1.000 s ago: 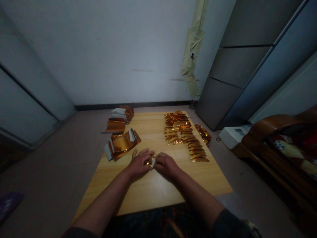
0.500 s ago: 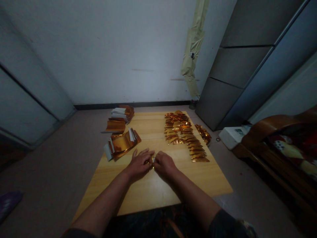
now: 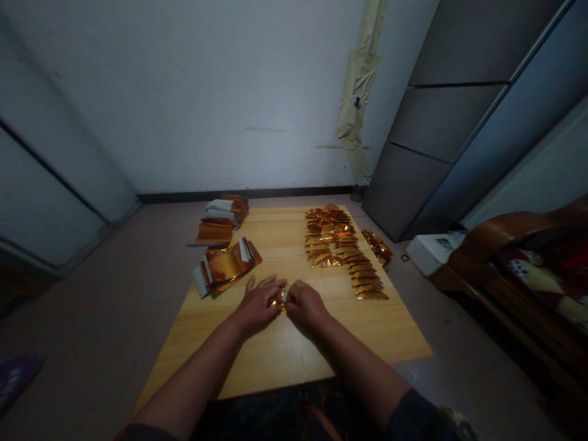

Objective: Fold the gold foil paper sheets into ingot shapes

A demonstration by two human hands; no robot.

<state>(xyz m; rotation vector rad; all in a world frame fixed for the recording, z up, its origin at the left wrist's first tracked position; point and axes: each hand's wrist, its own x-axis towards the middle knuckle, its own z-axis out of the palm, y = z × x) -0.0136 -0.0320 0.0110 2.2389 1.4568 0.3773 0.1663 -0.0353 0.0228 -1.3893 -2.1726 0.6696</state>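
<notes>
Over the table (image 3: 294,361), both hands (image 3: 281,303) pinching gold foil piece (image 3: 278,301)

Sheet stacks (image 3: 225,263) lie left of the foil piece (image 3: 278,301), folded pieces (image 3: 350,254) right.

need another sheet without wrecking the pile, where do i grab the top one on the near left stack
Pinch a raised short end, likely the right one, nearest the left hand. The near stack of gold sheets bows upward at both ends, so a fingertip can slip under the top sheet. Approach from the side, not the flat middle.
</notes>
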